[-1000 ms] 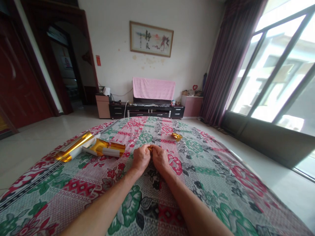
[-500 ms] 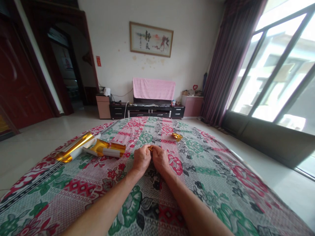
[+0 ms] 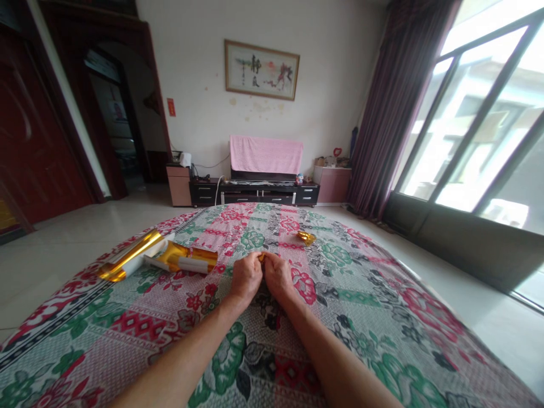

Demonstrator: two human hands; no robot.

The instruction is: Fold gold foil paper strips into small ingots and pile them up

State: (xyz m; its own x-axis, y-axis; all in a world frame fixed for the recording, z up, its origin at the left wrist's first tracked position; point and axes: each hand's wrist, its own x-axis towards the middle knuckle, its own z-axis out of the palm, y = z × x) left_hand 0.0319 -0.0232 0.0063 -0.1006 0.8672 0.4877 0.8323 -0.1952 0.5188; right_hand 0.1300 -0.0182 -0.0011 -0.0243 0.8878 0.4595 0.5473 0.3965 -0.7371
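My left hand point(image 3: 246, 276) and my right hand point(image 3: 277, 275) meet over the middle of the flowered cloth, fingers closed in a pinch. Between the fingertips shows a small bit of gold foil paper point(image 3: 262, 258), held by both hands; most of it is hidden behind the fingers. Beyond my right hand lies a folded gold foil piece point(image 3: 306, 238) on the cloth, apart from the fingers. To the left of my left hand rest curled sheets of gold foil paper point(image 3: 187, 256) with white backing, and a longer gold roll point(image 3: 135, 254) beside them.
The patterned cloth point(image 3: 357, 340) covers a rounded table surface. Past its far edge stand a low black cabinet point(image 3: 306, 195) and a screen-like object under a pink towel point(image 3: 266, 153). A purple curtain point(image 3: 378, 113) and large windows are on the right, a red door point(image 3: 38, 130) on the left.
Almost nothing differs. Both hands stay pinched together on the gold foil paper, and the whole view has shifted very slightly.
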